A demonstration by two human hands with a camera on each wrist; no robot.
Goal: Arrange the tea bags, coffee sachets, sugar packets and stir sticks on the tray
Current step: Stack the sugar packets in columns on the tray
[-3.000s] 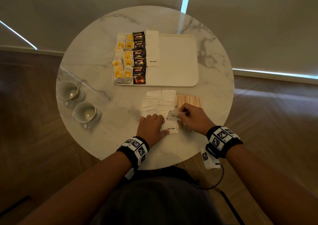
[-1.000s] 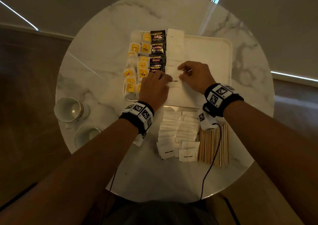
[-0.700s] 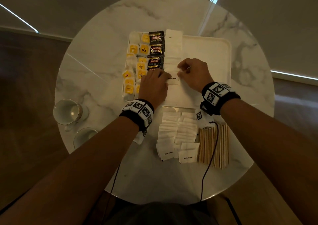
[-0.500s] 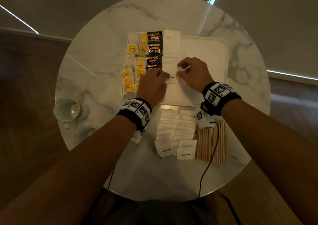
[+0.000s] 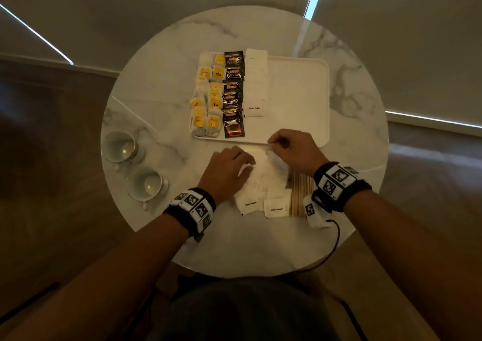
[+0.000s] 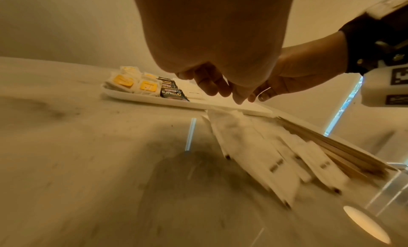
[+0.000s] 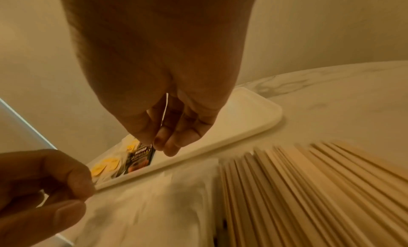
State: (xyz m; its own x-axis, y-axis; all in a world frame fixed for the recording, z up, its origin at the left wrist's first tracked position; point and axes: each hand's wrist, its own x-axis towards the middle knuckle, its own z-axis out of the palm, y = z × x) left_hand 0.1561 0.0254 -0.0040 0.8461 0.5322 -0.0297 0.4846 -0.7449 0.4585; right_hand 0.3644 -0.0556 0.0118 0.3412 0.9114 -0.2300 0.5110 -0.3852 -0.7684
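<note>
Head view: white sugar packets (image 5: pixel 260 184) fanned beside wooden stir sticks (image 5: pixel 300 194).

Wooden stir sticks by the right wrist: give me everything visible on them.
The thin pale wooden stir sticks lie flat in a loose, slightly fanned bundle on the round white marble table, off the cream rectangular tray. Their left side borders the heap of white sugar packets. The right hand hovers near their far ends; its wrist covers part of them. None looks held.

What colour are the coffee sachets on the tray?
Black with red, coffee sachets; clearest in the head view.
</note>
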